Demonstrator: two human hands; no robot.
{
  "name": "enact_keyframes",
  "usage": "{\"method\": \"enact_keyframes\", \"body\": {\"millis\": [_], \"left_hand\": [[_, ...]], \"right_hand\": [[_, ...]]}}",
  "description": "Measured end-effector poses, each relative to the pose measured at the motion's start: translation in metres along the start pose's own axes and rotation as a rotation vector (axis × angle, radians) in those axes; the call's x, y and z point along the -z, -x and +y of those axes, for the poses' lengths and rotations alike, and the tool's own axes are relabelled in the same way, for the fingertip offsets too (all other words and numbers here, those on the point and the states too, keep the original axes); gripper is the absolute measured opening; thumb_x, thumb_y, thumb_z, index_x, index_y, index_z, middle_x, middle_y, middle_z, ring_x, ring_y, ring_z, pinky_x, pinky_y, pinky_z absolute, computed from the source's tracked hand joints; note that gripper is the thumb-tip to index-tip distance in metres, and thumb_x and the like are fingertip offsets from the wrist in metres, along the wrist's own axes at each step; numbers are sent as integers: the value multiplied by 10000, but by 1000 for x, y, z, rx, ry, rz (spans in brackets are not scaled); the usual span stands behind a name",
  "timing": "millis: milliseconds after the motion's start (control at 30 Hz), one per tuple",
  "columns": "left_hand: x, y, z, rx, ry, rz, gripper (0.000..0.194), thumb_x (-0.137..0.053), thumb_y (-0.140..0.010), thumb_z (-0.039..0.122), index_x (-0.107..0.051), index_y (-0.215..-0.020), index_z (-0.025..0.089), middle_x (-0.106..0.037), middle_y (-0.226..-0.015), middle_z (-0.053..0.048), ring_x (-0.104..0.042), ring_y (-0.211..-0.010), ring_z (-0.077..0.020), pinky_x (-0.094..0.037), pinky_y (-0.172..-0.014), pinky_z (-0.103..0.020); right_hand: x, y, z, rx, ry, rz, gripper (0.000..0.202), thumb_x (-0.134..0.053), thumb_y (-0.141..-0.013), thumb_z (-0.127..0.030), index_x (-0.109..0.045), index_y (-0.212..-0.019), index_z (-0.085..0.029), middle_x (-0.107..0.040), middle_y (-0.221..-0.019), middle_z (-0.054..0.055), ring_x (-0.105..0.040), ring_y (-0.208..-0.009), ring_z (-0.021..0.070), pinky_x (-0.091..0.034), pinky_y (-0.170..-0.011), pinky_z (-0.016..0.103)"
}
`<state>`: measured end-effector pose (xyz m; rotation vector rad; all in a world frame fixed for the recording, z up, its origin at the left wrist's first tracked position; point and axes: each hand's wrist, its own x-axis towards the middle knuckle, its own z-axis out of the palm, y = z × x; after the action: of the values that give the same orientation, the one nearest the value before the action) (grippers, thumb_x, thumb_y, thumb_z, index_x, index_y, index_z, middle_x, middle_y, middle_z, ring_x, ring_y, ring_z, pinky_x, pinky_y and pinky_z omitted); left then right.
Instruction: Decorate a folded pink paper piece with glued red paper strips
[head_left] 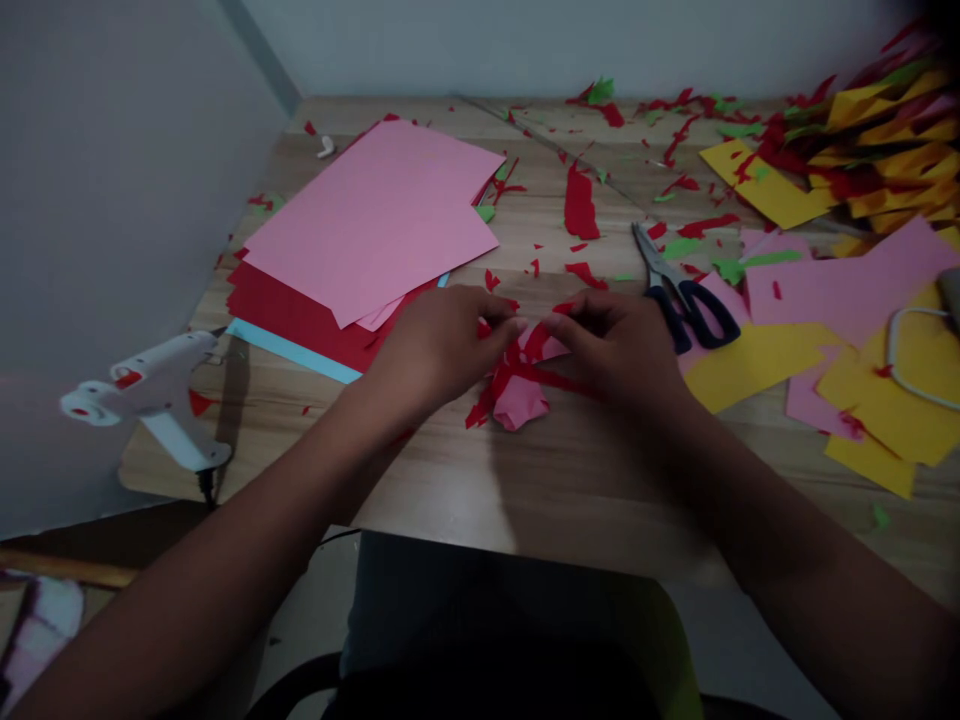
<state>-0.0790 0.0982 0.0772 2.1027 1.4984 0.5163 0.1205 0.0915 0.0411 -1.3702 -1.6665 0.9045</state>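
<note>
The bare right hand (630,345) partly hides thin red paper strips (556,377). Folded yellow paper (904,165) runs past the right edge.

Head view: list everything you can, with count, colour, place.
Paper piece: 1, pink with red strips, centre
Large sheets: several, pink, red, light blue, left
Glue gun: 1, white, left end
Scissors: 1, dark blue handles, right of centre
Cut pieces: several, yellow and pink, right side
Cut-paper heap: 1, yellow, red, green, upper right
Scraps: many, red and green, scattered
Small item: 1, white, upper left
Looped cord: 1, white, right edge
Walls: 2, greyish, behind and left
Table: 1, light wood, beneath
Left hand: 1, bare, centre, pinching red
Right hand: 1, bare, centre, pinching red
</note>
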Motion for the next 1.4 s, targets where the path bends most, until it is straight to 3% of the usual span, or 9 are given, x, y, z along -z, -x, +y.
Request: {"method": "enact_keyframes", "body": {"millis": [167, 267, 467, 667, 867, 933, 1067, 1267, 1400], "left_hand": [[-4, 3, -22, -107, 6, -24, 307, -568, -869, 193, -733, -1125, 226, -745, -1095, -38, -663, -958, -189, -511, -868, -324], [-7, 4, -26, -161, -29, -98, 315, -574, -840, 160, -728, -1108, 221, -723, -1105, -45, -649, -993, -207, -510, -902, -352], [-8, 7, -27, -222, -59, -84, 282, -581, -854, 184, -717, -1099, 211, -691, -1110, -63, -623, -1050, -240, -485, -948, -398], [-8, 9, -31, -248, -65, -90, 267, -575, -862, 175, -707, -1091, 209, -678, -1121, -60, -610, -1057, -241, -476, -958, -406], [-9, 9, -35, -252, -63, -71, 261, -596, -869, 197, -704, -1106, 216, -676, -1120, -62, -613, -1038, -236, -482, -943, -405], [-8, 10, -37, -253, -61, -79, 257, -602, -867, 188, -700, -1103, 217, -679, -1123, -58, -615, -1034, -228, -485, -936, -396], [-6, 10, -39, -252, -58, -98, 278, -606, -870, 176, -681, -1133, 226, -686, -1155, -51, -622, -1052, -214, -485, -961, -395], [-5, 12, -39, -236, -76, -76, 338, -623, -851, 182, -653, -1184, 232, -698, -1143, -56, -637, -1050, -229, -507, -935, -407], [-1, 13, -39, -186, 34, -13, 345, -588, -878, 184, -650, -1213, 238, -706, -1153, -55, -661, -1013, -210, -534, -873, -358]], "right_hand": [[-4, 0, 2, -45, 118, -132, 162, -692, -809, -274, -669, -675, -187, -585, -574, -20, -518, -580, 143, -331, -565, 289], [-7, 1, 2, -41, 144, -116, 155, -687, -808, -272, -673, -678, -188, -607, -595, -9, -522, -598, 147, -340, -581, 293], [-4, 0, -3, -78, -23, -71, 247, -716, -818, -335, -628, -633, -197, -542, -553, -35, -478, -546, 127, -339, -538, 283], [3, -3, -5, -83, -205, 45, 252, -702, -852, -379, -630, -680, -209, -658, -659, -5, -561, -590, 138, -437, -589, 292], [-7, -1, 6, -52, -199, -178, 158, -640, -889, -348, -579, -798, -234, -709, -709, -1, -692, -663, 191, -524, -627, 313], [-6, -2, 8, -43, -97, -126, 136, -622, -901, -336, -567, -821, -241, -714, -718, 0, -696, -658, 195, -518, -618, 313], [3, -7, 9, 6, 23, 236, 143, -596, -930, -342, -568, -830, -243, -716, -755, 5, -682, -695, 184, -506, -674, 317], [0, -5, 1, 12, -242, 102, 225, -616, -929, -403, -574, -795, -228, -703, -711, 8, -655, -671, 169, -511, -688, 312], [3, -7, 0, 23, -168, 316, 210, -608, -923, -358, -569, -758, -235, -627, -671, -12, -569, -615, 151, -465, -614, 295]]}}
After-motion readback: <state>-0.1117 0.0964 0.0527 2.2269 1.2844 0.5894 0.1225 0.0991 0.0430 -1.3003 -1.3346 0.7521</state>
